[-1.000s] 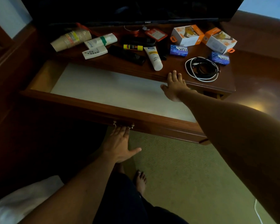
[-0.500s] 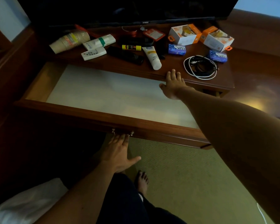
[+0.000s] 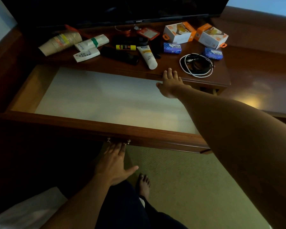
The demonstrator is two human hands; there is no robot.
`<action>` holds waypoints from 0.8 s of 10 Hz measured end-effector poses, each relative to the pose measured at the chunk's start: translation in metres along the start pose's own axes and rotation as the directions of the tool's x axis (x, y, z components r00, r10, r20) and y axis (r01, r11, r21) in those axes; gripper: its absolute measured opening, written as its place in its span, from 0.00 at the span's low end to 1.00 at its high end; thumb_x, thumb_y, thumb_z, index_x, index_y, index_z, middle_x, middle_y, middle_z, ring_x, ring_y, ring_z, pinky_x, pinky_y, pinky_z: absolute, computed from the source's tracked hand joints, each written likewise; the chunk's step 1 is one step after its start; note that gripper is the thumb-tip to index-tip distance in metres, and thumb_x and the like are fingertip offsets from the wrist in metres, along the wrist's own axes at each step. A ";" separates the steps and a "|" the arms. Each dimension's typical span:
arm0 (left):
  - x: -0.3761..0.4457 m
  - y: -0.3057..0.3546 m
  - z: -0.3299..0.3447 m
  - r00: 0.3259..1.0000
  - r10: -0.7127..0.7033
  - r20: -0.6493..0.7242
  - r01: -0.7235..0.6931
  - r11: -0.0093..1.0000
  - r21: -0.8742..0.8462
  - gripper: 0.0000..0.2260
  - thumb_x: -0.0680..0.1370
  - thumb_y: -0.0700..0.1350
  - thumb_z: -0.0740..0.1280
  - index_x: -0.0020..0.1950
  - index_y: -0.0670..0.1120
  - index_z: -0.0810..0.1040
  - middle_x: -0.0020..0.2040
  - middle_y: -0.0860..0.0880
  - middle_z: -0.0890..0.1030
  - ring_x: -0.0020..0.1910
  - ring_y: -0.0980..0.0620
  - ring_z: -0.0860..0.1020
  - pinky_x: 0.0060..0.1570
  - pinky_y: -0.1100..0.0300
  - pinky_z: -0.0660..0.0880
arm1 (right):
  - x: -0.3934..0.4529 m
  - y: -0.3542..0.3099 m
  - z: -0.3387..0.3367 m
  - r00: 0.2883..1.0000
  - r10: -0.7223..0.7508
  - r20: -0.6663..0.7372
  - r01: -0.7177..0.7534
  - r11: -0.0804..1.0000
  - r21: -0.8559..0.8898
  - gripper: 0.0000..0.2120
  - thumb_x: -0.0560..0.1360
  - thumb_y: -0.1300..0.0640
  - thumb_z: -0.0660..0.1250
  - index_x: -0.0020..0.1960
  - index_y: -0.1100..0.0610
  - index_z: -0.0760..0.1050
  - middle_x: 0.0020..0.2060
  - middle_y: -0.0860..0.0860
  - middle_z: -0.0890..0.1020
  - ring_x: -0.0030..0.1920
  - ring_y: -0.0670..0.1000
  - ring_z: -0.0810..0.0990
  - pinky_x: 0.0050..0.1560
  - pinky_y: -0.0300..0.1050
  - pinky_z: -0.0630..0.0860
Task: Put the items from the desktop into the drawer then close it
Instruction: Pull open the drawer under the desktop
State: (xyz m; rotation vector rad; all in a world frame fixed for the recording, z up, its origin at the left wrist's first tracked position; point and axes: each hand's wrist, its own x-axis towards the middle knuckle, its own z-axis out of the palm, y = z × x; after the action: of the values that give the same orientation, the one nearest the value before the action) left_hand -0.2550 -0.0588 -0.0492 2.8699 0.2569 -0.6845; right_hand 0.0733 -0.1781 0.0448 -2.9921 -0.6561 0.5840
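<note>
The wooden drawer (image 3: 92, 125) is pulled far out, and its pale lining holds nothing. My left hand (image 3: 116, 162) reaches up under the drawer front, fingertips hidden at the metal handle (image 3: 118, 141), thumb spread. My right hand (image 3: 170, 83) rests flat on the desktop's front edge (image 3: 122, 71), holding nothing. On the desktop lie stacked paper cups (image 3: 61, 42), a white box (image 3: 92, 41), a white remote (image 3: 86, 54), a black remote (image 3: 120, 55), a glue stick (image 3: 125, 47), a white tube (image 3: 147, 57), two blue soap packs (image 3: 172, 47), coiled cables (image 3: 196, 65) and two orange-white boxes (image 3: 178, 33).
A dark TV screen (image 3: 114, 9) stands at the back of the desktop, with a red card holder (image 3: 147, 33) below it. A lower glossy wooden surface (image 3: 257, 80) lies to the right. Green carpet (image 3: 188, 187) and my bare foot (image 3: 144, 184) are beneath the drawer.
The drawer has slid farther out toward me, with my left hand at its handle. My right hand has stayed on the desktop edge.
</note>
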 end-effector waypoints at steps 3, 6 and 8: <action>-0.008 -0.004 0.001 1.000 0.022 0.007 -0.021 0.999 -0.025 0.50 0.72 0.78 0.48 0.82 0.45 0.44 0.82 0.44 0.47 0.81 0.45 0.47 0.78 0.50 0.44 | -0.002 -0.005 -0.001 0.999 0.038 0.003 -0.038 0.999 -0.008 0.36 0.84 0.41 0.48 0.81 0.58 0.39 0.80 0.56 0.39 0.80 0.59 0.39 0.78 0.57 0.43; -0.017 -0.004 0.004 1.000 0.018 -0.002 -0.018 0.998 -0.060 0.51 0.71 0.78 0.48 0.82 0.45 0.45 0.82 0.44 0.48 0.81 0.44 0.47 0.78 0.50 0.44 | -0.004 -0.009 -0.002 0.998 0.060 0.012 -0.060 0.998 -0.016 0.35 0.84 0.41 0.49 0.81 0.58 0.39 0.80 0.56 0.38 0.80 0.59 0.39 0.78 0.57 0.43; -0.027 -0.003 0.006 1.000 0.018 0.004 -0.018 0.998 -0.052 0.50 0.72 0.78 0.48 0.82 0.45 0.45 0.82 0.44 0.49 0.81 0.45 0.47 0.78 0.51 0.44 | -0.005 -0.010 -0.002 0.997 0.066 0.028 -0.065 0.997 -0.033 0.35 0.84 0.41 0.48 0.81 0.58 0.39 0.80 0.56 0.38 0.80 0.59 0.39 0.78 0.57 0.42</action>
State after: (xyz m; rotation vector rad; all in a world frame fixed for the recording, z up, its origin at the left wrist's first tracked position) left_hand -0.2814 -0.0601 -0.0422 2.8173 0.2444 -0.6704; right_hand 0.0662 -0.1711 0.0497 -3.0512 -0.5767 0.6272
